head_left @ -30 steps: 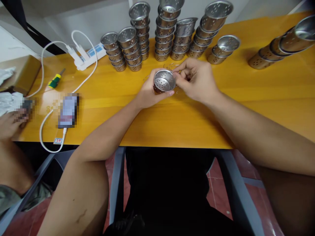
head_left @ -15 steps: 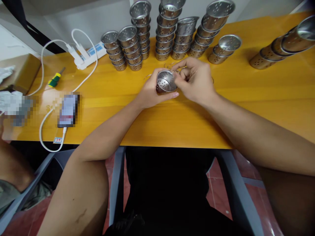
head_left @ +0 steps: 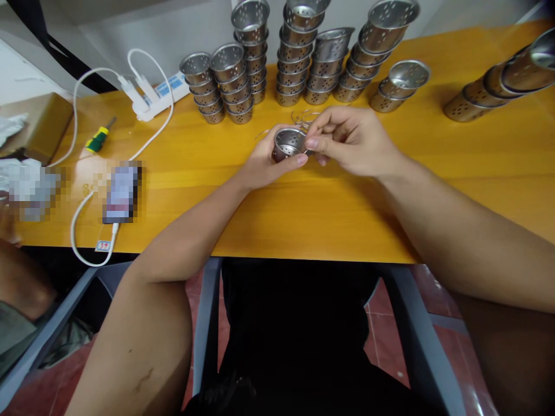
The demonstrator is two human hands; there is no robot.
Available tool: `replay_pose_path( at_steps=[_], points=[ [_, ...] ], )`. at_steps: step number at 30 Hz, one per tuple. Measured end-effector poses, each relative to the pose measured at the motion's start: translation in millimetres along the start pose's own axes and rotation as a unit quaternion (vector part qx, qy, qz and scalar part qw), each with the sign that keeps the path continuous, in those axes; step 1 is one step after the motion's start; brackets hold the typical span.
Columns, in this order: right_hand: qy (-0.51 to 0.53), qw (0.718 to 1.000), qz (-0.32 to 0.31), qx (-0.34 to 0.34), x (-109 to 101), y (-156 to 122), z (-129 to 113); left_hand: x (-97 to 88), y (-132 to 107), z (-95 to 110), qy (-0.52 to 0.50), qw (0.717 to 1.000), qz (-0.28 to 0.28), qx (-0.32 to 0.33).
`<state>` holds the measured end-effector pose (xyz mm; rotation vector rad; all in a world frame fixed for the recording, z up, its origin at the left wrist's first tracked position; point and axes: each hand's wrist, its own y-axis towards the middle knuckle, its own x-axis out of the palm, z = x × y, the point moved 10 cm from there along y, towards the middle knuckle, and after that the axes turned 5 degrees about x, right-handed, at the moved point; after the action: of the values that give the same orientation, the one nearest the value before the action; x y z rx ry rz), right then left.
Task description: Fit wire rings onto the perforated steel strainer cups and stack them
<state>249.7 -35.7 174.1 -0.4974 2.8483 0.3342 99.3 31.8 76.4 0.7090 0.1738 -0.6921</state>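
Note:
A small perforated metal cup [head_left: 288,143] is gripped in my left hand [head_left: 266,162], fingers wrapped round its side, just above the yellow table [head_left: 303,202]. My right hand [head_left: 351,141] is pinched at the cup's right rim, thumb and forefinger pressed together on something thin that I cannot make out. A few thin wire pieces [head_left: 303,118] lie on the table just behind both hands.
Stacks of perforated metal cups [head_left: 295,58] stand along the table's back edge, with a toppled row [head_left: 498,81] at far right. A white power strip [head_left: 160,95], cable, screwdriver [head_left: 99,138] and phone [head_left: 121,193] lie at left. Another person's arm [head_left: 17,277] shows at far left.
The cup has tipped so its opening faces more away from me. My right hand has slid lower on its rim. The neighbour's hand has drawn back from the table's left edge.

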Motion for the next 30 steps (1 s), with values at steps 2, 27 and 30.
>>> replay_pose_path(
  at_steps=[2,27,30],
  points=[
    [0.008,0.999,0.03,-0.009,-1,1,0,2.2,0,2,0.008,1.0,-0.01,0.014],
    [0.035,0.994,0.053,-0.085,-8,9,24,3.3,1,2,0.046,0.995,-0.012,0.082],
    [0.037,0.995,0.054,-0.079,-9,10,26,2.1,2,3,0.054,0.996,-0.013,0.071]
  ],
)
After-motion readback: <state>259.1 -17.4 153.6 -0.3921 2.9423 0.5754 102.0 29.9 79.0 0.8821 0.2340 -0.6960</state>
